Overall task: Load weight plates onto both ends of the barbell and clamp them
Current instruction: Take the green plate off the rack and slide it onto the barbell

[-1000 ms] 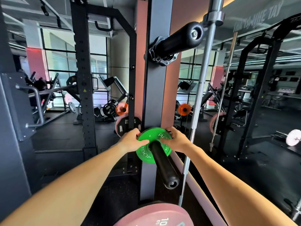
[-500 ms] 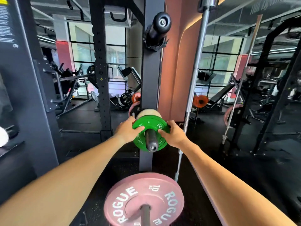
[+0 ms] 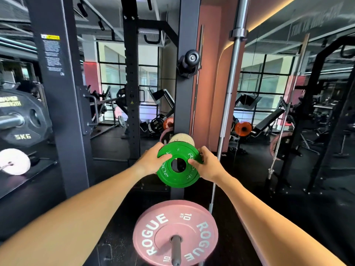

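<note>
A small green weight plate [image 3: 173,179] is held upright in front of the dark rack post [image 3: 185,104]. My left hand [image 3: 151,160] grips its left rim and my right hand [image 3: 208,165] grips its right rim. Its centre hole is free, and the storage peg's tip shows through it. A white plate [image 3: 181,139] sits on the peg behind. Below, a pink 10 kg plate [image 3: 161,227] sits on a dark peg [image 3: 175,250] pointing at me. A steel barbell [image 3: 233,83] stands upright against the pink wall on the right.
An upper black peg [image 3: 189,58] sticks out of the post. At left, a black 5 kg plate [image 3: 25,120] and a white plate [image 3: 14,161] sit on another rack behind a thick upright [image 3: 61,93]. Mirrors and other gym machines fill the background.
The green plate has slid toward me along its peg and come off the end, still held by both hands. My view has pulled back, and the pink plate now shows in full.
</note>
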`<act>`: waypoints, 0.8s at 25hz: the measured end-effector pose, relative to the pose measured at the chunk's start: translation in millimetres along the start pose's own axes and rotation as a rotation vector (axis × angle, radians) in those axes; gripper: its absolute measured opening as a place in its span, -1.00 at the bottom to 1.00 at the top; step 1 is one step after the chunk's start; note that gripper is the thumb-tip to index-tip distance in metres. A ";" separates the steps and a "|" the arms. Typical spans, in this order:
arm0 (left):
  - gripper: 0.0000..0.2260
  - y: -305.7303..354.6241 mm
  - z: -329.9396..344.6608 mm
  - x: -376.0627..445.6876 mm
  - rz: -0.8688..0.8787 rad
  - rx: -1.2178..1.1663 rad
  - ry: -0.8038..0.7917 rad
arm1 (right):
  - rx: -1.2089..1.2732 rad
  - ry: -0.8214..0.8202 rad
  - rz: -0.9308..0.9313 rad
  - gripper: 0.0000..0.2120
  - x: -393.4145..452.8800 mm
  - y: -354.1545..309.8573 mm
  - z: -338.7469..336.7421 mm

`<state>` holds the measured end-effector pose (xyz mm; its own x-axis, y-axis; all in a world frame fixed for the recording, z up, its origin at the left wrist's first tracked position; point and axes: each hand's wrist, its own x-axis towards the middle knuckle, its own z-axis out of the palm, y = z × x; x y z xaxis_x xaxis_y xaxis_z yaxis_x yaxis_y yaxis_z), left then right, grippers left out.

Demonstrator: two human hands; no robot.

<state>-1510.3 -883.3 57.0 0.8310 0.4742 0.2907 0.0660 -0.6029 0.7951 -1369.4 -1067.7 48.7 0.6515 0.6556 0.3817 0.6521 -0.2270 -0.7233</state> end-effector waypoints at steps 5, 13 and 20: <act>-0.86 -1.7 -81.3 -48.2 -0.004 0.045 0.083 | 0.077 -0.011 -0.096 -0.72 -2.6 -67.8 44.7; -0.82 -45.0 -281.7 -188.1 -0.074 0.283 0.298 | 0.269 -0.145 -0.239 -0.79 -38.3 -229.9 208.6; -0.77 -79.2 -416.1 -301.8 -0.163 0.394 0.416 | 0.338 -0.255 -0.331 -0.80 -79.0 -359.1 319.3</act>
<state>-1996.2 -711.8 127.8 0.5120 0.7444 0.4286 0.4411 -0.6560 0.6125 -1778.8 -808.0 94.6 0.2895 0.8166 0.4993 0.6179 0.2389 -0.7491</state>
